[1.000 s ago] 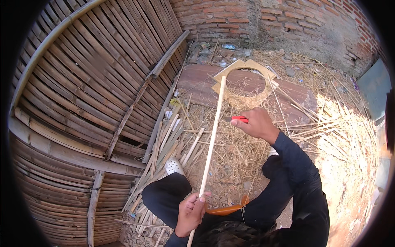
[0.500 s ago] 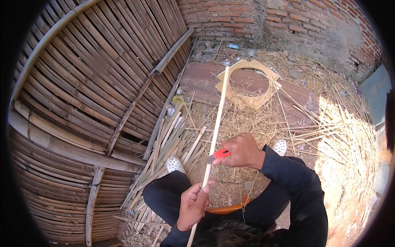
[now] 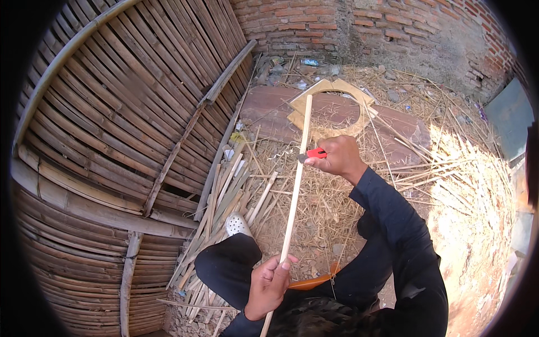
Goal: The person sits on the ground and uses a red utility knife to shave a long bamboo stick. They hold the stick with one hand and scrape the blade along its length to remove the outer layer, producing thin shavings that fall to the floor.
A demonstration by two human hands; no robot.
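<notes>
A long pale wooden strip, likely bamboo (image 3: 293,210), slants up and away from my lap. My left hand (image 3: 269,285) is closed round its lower part, thumb on top. Farther up the strip, my right hand (image 3: 341,158) grips a red-handled knife (image 3: 316,153), whose short dark blade rests against the strip. The strip's far end overlaps the edge of a board frame with a round hole (image 3: 331,86), which lies on a reddish-brown plank (image 3: 269,109).
A slatted bamboo wall (image 3: 129,95) rises on the left, with a pile of cut strips (image 3: 219,224) beside it. Shavings and straw (image 3: 331,213) cover the ground. A brick wall (image 3: 314,25) closes the back. A grey-blue panel (image 3: 510,126) leans at right.
My right hand has slid the knife away from me along the strip, toward its far end. My left hand has kept its hold, nearly in place.
</notes>
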